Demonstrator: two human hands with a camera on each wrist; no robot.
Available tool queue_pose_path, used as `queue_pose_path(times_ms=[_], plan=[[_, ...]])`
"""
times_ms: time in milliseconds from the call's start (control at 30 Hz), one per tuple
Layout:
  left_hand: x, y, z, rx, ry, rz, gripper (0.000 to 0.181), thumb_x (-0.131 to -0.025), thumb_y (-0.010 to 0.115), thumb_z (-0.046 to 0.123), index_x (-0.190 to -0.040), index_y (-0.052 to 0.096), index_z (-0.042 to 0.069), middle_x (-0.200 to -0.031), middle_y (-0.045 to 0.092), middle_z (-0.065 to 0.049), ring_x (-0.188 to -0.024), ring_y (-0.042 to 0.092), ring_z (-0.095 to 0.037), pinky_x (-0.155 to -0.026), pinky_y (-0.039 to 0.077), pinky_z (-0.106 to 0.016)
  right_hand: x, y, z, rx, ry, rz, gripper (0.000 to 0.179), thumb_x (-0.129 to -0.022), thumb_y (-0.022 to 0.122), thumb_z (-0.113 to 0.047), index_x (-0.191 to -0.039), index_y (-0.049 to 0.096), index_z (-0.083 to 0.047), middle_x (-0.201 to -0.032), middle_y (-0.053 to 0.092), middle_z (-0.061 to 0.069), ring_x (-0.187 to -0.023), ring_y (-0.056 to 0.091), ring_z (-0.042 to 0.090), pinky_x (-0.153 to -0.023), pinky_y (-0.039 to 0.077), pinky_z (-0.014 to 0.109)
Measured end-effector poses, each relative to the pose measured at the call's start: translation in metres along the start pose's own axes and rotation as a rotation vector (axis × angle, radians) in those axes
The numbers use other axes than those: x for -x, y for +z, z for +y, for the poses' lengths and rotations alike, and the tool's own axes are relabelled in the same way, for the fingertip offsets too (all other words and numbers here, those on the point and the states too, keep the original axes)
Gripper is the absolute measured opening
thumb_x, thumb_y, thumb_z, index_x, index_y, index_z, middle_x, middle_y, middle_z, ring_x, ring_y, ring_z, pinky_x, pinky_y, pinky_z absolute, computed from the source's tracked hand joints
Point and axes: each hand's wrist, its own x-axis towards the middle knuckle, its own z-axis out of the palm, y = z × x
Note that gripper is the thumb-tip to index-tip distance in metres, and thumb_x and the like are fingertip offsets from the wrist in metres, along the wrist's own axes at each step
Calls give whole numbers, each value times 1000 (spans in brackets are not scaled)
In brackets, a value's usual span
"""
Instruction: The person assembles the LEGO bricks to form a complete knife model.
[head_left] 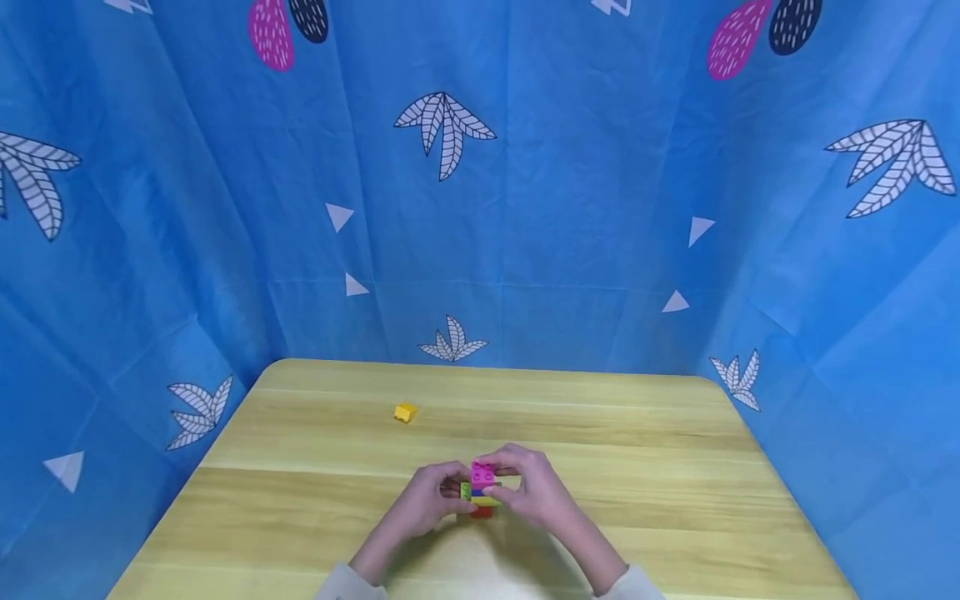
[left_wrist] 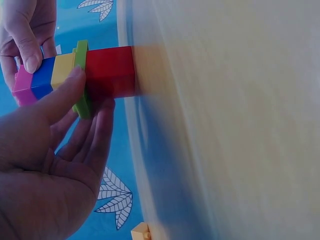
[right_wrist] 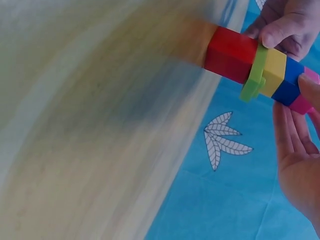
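Observation:
A small tower of toy building bricks stands on the table before me. Its red brick (left_wrist: 111, 72) is lowest, then come a flat green plate (left_wrist: 81, 52), a yellow brick (right_wrist: 274, 72), a blue brick (right_wrist: 288, 85) and, on top, a pink brick (head_left: 483, 477). My left hand (head_left: 426, 500) grips the tower from the left, its thumb on the green plate and its fingers behind. From the right, my right hand (head_left: 534, 490) pinches the top, with the thumb where blue meets pink. The far side of the tower is partly hidden by fingers.
A loose yellow brick (head_left: 405, 412) lies farther back on the wooden table (head_left: 637, 458), left of the tower. Blue patterned cloth (head_left: 570, 208) hangs behind the table and along both sides.

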Motion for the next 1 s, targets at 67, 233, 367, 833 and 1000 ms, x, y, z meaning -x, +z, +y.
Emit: queue_pose_path(times_ms=[67,233,367,833,1000], plan=[[0,1,0,-9,0,1,32,-83,85,13,-113,74,17,-105,73,1,-92,66,-13,-81,57,-19,0,0,1,2,3,-6,39,-86,81,-5,-123,74,-13,-110,73,-2,-101,72,17,-93,62,38],[0,2,-1,-13,-1,0,33,-83,86,14,-113,74,15,-106,73,0,-92,66,-12,-82,56,-18,2,1,2,-16,-9,-5,39,-86,81,-3,-123,74,-12,-111,74,1,-101,73,21,-92,62,44],[-1,2,-3,-12,2,1,33,-83,86,14,-114,74,15,-106,73,-1,-92,66,-12,-81,56,-19,3,1,3,-18,-13,-2,40,-85,81,-2,-124,74,-12,-111,73,2,-101,74,22,-93,62,44],[0,-1,-3,14,12,5,31,-83,85,10,-112,74,13,-106,75,-3,-91,69,-13,-81,59,-21,-1,2,0,19,21,-22,47,-82,83,-1,-126,71,-11,-119,74,4,-106,72,24,-97,61,42],[1,2,-2,22,0,9,33,-82,85,7,-112,73,11,-107,75,-5,-91,69,-14,-80,59,-21,5,3,10,49,64,-59,45,-81,84,-3,-123,71,-9,-117,75,7,-102,73,25,-93,62,39]])
